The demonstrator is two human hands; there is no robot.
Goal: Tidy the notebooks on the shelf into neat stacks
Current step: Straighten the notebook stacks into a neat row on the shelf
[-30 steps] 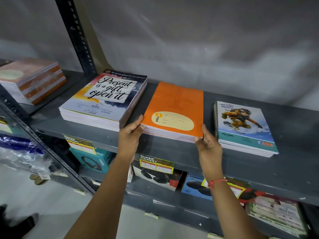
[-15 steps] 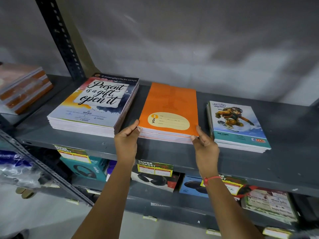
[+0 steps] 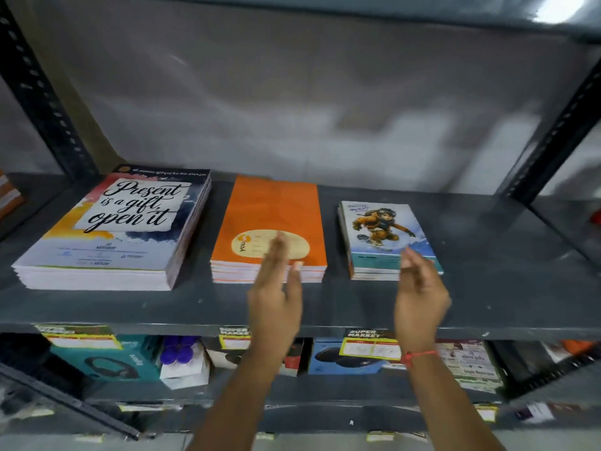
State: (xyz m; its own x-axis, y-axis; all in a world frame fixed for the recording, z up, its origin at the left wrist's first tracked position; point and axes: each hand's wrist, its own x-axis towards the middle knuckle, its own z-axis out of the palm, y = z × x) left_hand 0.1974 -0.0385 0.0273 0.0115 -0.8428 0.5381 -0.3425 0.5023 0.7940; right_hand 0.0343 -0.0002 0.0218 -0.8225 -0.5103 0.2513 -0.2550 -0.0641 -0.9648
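Observation:
Three notebook stacks lie side by side on the grey shelf [image 3: 487,288]. On the left is a thick stack topped by a "Present is a gift, open it" cover [image 3: 120,229]. An orange stack [image 3: 270,209] sits in the middle, and a smaller stack with a cartoon snowboarder cover [image 3: 383,232] lies to the right. My left hand [image 3: 276,294] hovers open in front of the orange stack, fingers straight and blurred. My right hand [image 3: 419,294] is open too, raised before the near right corner of the snowboarder stack. Neither hand holds anything.
Black perforated uprights [image 3: 42,92] frame the shelf at left and right. The lower shelf holds boxed headphones [image 3: 107,362], a blue box [image 3: 341,359] and yellow price labels [image 3: 370,346]. Bare shelf surface lies right of the snowboarder stack. An orange-striped stack [image 3: 8,196] shows at the far left edge.
Both hands have let go of the orange stack's near corners and shifted right; the left is now before its middle, the right before the snowboarder stack. The camera view has shifted right and up.

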